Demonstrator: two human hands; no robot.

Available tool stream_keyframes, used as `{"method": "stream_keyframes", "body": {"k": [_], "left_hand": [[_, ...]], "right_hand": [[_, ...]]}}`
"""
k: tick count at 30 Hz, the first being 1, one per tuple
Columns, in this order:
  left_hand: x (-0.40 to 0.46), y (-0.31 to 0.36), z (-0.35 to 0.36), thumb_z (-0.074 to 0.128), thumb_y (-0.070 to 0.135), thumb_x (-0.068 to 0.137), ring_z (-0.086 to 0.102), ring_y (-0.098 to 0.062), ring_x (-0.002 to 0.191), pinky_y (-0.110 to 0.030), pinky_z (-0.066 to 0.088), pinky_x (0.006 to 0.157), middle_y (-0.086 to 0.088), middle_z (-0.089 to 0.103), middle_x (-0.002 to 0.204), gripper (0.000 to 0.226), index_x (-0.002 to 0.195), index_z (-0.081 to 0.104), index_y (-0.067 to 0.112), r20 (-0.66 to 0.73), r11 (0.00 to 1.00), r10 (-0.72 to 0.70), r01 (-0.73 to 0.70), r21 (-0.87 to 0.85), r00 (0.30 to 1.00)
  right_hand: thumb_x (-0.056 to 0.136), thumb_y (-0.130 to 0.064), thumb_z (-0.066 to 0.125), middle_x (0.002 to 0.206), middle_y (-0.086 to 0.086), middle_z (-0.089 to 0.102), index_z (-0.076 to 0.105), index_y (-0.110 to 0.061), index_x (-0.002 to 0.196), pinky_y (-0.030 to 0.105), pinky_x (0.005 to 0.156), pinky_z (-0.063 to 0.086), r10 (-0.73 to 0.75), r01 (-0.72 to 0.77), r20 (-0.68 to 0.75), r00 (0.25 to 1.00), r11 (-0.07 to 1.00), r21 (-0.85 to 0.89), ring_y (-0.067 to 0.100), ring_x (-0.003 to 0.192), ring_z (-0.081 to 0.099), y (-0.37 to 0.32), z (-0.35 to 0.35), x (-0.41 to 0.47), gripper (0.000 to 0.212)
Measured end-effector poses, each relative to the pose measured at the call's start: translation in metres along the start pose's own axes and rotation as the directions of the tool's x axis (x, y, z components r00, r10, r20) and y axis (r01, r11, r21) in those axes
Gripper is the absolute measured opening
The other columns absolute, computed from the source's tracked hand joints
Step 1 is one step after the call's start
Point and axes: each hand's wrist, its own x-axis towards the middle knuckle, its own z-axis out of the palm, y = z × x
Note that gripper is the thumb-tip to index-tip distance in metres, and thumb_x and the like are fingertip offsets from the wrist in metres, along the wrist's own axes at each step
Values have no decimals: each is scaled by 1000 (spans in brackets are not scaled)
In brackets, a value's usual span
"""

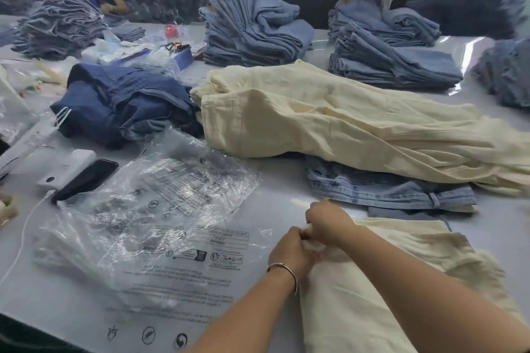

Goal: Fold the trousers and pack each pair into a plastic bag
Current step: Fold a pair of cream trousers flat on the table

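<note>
Now a small white tag [311, 242] at the near-left corner of the cream trousers [372, 281] is pinched between both hands, the left hand [289, 252] with fingers curled tight on it from the near side, the right hand [327, 222] with fingers curled on it from the far side; a thin bangle [282, 271] is worn on the left wrist. The folded trousers are laid at the near right of the grey table [286, 180], their right edge running out of view. Just to the left, a stack of clear plastic bags [160, 223] is spread flat, its near edge reaching the table's front edge; printed text and round symbols are carried on the bags, but the lettering is seen upside down and blurred, so it cannot be read. Bare tabletop is left between the bags and a folded pair of light denim jeans [387, 189], which is lain under a long cream pile [358, 123]. Beyond the bags, a dark phone [86, 179] is leaned on a white power bank [68, 169], and dark blue garments [123, 103] are heaped behind. Farther stacks of denim [252, 26] are crowded along the far side.
</note>
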Motion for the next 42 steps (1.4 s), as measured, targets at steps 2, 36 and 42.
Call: {"method": "stream_keyframes", "body": {"k": [2,36,42], "left_hand": [[-6,-3,7,68,57,59,63,-11,83,-29,48,71,18,64,91,47,96,47,38,-81,999,-5,1,-38,997],[-23,-2,12,43,65,87,52,-7,114,-17,40,87,11,53,123,56,131,39,30,-244,966,183,-128,226,952],[-23,-2,12,49,63,85,55,-9,110,-19,42,85,9,58,116,52,126,46,30,-224,968,188,-142,207,956]], "right_hand": [[89,-45,59,80,5,56,46,-12,67,31,64,39,30,-24,46,999,994,-109,24,77,49,-10,-5,1,41],[81,-15,70,98,1,64,56,-20,87,31,79,47,374,-364,174,911,528,767,21,95,60,18,-18,21,16],[76,-10,79,83,4,57,62,-8,100,23,50,38,196,-397,352,915,593,701,18,67,50,32,-40,19,30]]}}
